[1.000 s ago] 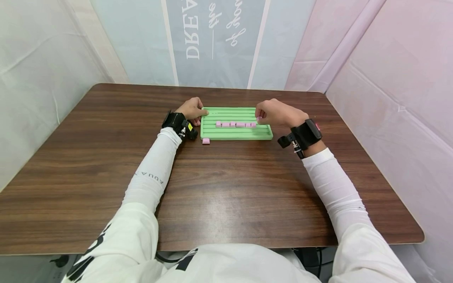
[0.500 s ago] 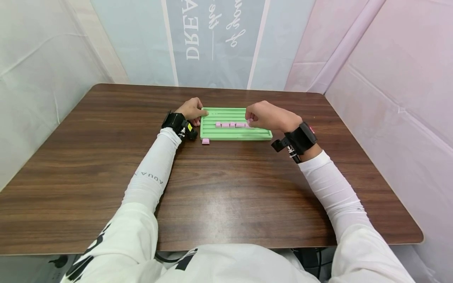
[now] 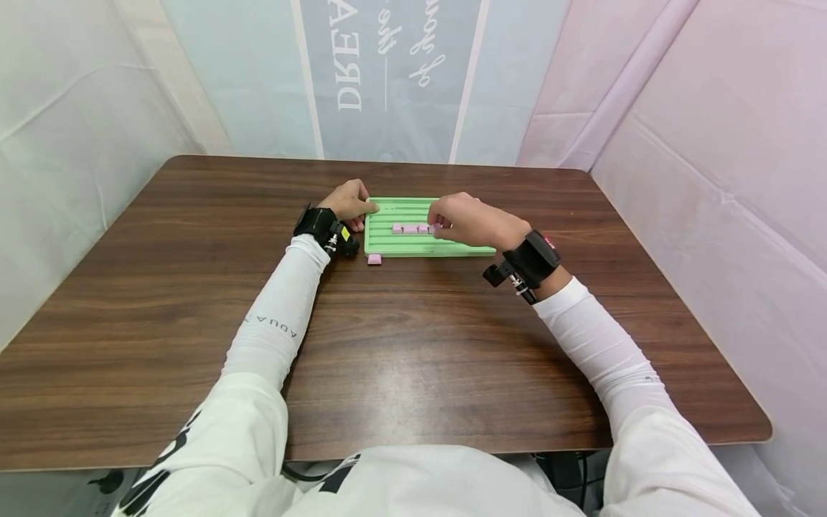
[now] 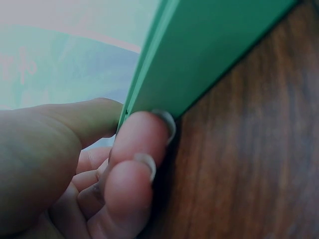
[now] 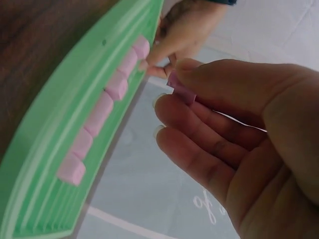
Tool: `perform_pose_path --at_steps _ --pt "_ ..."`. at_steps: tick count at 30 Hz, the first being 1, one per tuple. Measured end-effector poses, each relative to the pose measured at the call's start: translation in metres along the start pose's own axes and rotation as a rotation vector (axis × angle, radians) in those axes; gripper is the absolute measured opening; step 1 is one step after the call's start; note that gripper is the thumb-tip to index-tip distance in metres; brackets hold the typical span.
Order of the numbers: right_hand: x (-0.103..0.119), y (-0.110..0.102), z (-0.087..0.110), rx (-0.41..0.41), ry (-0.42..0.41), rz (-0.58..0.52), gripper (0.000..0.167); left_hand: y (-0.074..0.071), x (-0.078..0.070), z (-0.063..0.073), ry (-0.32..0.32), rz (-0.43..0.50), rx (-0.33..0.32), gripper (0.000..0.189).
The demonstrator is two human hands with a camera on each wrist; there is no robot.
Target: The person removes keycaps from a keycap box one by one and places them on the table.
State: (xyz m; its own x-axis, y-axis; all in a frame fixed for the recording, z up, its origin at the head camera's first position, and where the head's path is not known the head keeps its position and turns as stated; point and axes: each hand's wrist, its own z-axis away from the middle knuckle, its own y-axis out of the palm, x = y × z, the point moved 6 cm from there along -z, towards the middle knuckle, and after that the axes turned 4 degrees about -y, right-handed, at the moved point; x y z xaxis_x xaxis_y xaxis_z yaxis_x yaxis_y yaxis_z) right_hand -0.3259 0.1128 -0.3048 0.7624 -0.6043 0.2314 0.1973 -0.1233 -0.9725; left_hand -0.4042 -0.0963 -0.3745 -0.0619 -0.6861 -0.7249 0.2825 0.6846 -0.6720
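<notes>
A shallow green ridged tray (image 3: 420, 251) lies on the table, with a row of pink keycaps (image 3: 410, 229) across its middle. My left hand (image 3: 347, 201) grips the tray's left side; in the left wrist view its thumb (image 4: 102, 117) is at the rim and two fingertips press the outer wall. My right hand (image 3: 472, 219) is over the tray's right half, hiding part of the row in the head view. Between its thumb and index finger it pinches another pink keycap (image 5: 184, 93), held apart from the row in the right wrist view.
One more pink keycap (image 3: 374, 259) sits at the tray's front left corner. The brown wooden table (image 3: 413, 359) reaches back to a printed curtain (image 3: 394, 86), and pale sheets (image 3: 723, 179) hang at both sides.
My right hand has moved left along the tray with the keycap in its fingers, now covering more of the row. The left hand has stayed at the tray's left side.
</notes>
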Motion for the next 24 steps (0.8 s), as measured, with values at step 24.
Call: perform_pose_path --at_steps 24 --pt "0.039 0.038 -0.029 0.060 -0.136 0.016 0.013 -0.001 0.001 -0.003 -0.016 0.003 -0.001 0.031"
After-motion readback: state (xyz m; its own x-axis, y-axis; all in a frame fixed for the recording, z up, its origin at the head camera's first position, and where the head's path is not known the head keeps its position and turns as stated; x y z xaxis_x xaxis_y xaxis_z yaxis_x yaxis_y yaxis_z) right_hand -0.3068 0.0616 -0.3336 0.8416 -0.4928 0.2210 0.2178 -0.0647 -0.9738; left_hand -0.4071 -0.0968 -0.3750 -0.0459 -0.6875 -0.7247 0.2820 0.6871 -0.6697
